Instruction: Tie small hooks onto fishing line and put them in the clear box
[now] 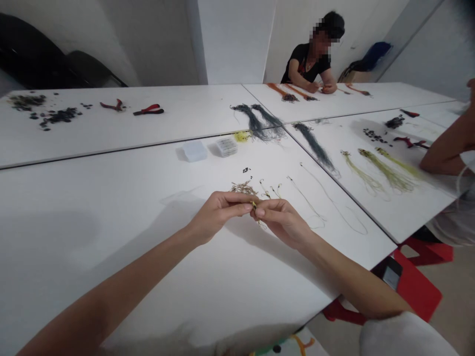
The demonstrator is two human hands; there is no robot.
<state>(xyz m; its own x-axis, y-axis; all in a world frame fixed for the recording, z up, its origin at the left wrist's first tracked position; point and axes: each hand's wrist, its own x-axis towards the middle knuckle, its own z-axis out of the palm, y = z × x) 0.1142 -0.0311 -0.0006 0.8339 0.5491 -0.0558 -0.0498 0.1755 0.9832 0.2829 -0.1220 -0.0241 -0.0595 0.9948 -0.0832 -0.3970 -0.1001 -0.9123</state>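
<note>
My left hand (222, 211) and my right hand (280, 217) meet above the white table (141, 183), thumbs and fingertips pinched together. Between them is a small yellow and black piece (254, 204), held by both; its shape is too small to make out. Just beyond my fingers lies a pile of thin brownish metal pieces (243, 188). A few small black bits (246, 170) sit behind that pile. To the right, small hooks (275, 190) and thin looped lines (306, 198) rest on the table.
Two clear plastic boxes (195, 151) (226, 147) stand beyond my hands, near dark green line bundles (252, 121). Pliers (149, 110) lie far left. Yellow-green bundles (388, 170) and another person's arm (451, 138) are at right. A person (309, 64) sits across. Red stools (419, 282) stand lower right.
</note>
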